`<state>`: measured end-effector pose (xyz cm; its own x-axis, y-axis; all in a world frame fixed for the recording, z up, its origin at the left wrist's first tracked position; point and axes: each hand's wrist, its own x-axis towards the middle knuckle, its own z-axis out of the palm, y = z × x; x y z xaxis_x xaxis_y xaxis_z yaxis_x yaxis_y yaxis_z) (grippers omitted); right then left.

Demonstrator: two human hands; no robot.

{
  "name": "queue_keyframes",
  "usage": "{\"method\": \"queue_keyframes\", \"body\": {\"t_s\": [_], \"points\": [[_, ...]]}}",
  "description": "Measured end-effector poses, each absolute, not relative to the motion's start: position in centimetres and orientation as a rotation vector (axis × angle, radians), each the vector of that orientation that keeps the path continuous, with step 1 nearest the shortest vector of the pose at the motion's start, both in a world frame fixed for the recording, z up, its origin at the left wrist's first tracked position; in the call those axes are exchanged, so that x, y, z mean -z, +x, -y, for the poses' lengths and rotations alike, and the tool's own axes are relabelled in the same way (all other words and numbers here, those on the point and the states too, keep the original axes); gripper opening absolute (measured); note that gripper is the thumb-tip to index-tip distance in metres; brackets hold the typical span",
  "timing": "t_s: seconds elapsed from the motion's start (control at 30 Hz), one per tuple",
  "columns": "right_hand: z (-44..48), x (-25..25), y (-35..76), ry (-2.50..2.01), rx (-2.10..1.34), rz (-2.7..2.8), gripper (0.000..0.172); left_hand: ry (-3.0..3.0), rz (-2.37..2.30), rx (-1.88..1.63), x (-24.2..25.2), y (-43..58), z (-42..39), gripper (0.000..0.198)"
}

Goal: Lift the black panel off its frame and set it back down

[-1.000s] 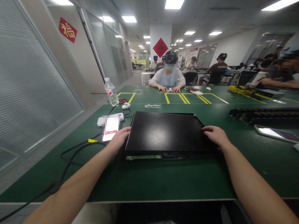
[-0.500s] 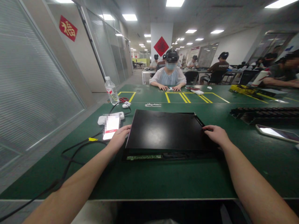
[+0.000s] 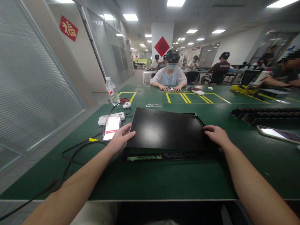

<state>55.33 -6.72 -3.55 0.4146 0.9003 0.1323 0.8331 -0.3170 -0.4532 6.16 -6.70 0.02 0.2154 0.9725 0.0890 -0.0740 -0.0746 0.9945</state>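
A flat black cover panel (image 3: pixel 164 129) lies tilted over a shallow black casing (image 3: pixel 199 120), its left side raised. Below the panel's near edge, a strip of green circuit board (image 3: pixel 144 158) shows inside the casing. My left hand (image 3: pixel 123 136) grips the panel's left edge, thumb on top and fingers partly hidden behind it. At the right edge, my right hand (image 3: pixel 217 135) is closed, its fingertips pinching there; whether they hold the panel, the casing rim or both is hard to tell.
Left of the casing are a lit phone (image 3: pixel 112 128), a white power strip (image 3: pixel 101 120), black cables (image 3: pixel 77 147) and a water bottle (image 3: pixel 112 92). Another phone (image 3: pixel 278 133) and black slotted racks (image 3: pixel 267 115) lie right. A co-worker (image 3: pixel 169 76) sits opposite.
The panel's left side has risen slightly. My left thumb has come over onto the panel's top face, while my right hand has stayed almost still.
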Motion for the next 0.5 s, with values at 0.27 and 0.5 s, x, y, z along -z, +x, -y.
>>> {"method": "queue_keyframes", "body": {"t_s": [0.27,0.5], "points": [[6.67,3.45,55.18,-2.156,-0.236,1.301,0.047,1.381,-0.821,-1.180,0.12,6.05,6.74,0.076],[6.62,3.12,55.07,-2.173,-0.247,1.266,0.044,1.445,-0.767,-1.227,-0.20,6.37,7.06,0.073]]}}
